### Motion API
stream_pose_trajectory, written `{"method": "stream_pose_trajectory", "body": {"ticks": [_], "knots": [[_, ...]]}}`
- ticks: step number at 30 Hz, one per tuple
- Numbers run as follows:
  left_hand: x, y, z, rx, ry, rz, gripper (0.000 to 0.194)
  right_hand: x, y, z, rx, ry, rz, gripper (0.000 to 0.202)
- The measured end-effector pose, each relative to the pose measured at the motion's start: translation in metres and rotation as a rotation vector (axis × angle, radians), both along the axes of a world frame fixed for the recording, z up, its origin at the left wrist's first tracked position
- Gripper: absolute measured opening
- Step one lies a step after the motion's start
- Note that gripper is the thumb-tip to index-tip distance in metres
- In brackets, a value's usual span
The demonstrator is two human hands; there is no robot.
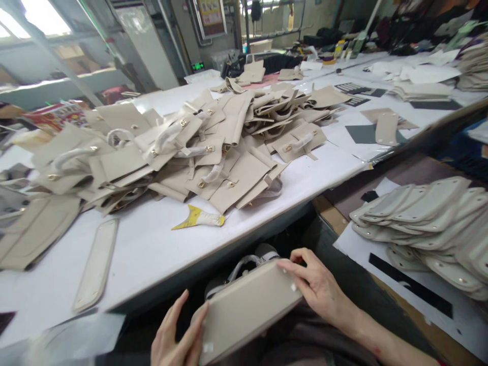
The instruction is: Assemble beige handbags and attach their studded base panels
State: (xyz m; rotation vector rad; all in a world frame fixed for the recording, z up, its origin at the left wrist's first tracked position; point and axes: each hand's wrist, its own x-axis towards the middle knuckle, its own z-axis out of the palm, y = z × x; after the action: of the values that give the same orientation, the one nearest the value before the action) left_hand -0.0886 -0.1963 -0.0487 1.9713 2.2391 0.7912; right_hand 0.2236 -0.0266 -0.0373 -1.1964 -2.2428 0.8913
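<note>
below table edge (229, 246), dark gap (293, 236) between — beige piece (249, 310), right fingers (301, 269) pinching corner, left fingers (195, 330) spread against end

Nothing legible — green sign (197, 66) too small

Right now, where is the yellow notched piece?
The notched piece lies left of centre in the head view, on the white table, beside the beige pile.
</note>
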Motion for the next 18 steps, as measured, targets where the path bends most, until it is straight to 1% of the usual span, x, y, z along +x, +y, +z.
{"method": "stream_pose_trajectory", "body": {"ticks": [2,4,5,7,9,11,13,15,18], "knots": [[-0.008,0.003,0.007,-0.012,0.219,-0.182,0.047,0.003,0.004,0.006,0.21,-0.121,0.121,0.051],[-0.011,0.008,0.019,-0.032,0.375,-0.272,0.054,0.001,0.007,0.013,0.343,-0.234,0.202,0.049],[-0.009,0.01,0.026,-0.042,0.43,-0.285,0.055,-0.002,0.007,0.017,0.385,-0.271,0.236,0.045],[0.0,0.015,0.038,-0.051,0.486,-0.288,0.051,-0.015,0.004,0.024,0.435,-0.301,0.289,0.039],[0.015,0.02,0.046,-0.052,0.495,-0.254,0.044,-0.031,-0.005,0.027,0.454,-0.305,0.343,0.044],[0.031,0.024,0.045,-0.056,0.513,-0.232,0.043,-0.046,-0.018,0.023,0.47,-0.305,0.414,0.059],[0.044,0.025,0.037,-0.05,0.56,-0.255,0.054,-0.055,-0.031,0.014,0.512,-0.304,0.482,0.07],[0.052,0.023,0.026,-0.041,0.591,-0.287,0.064,-0.057,-0.039,0.003,0.574,-0.302,0.508,0.072],[0.052,0.02,0.015,-0.039,0.577,-0.28,0.068,-0.05,-0.043,-0.008,0.64,-0.319,0.497,0.073]]}}
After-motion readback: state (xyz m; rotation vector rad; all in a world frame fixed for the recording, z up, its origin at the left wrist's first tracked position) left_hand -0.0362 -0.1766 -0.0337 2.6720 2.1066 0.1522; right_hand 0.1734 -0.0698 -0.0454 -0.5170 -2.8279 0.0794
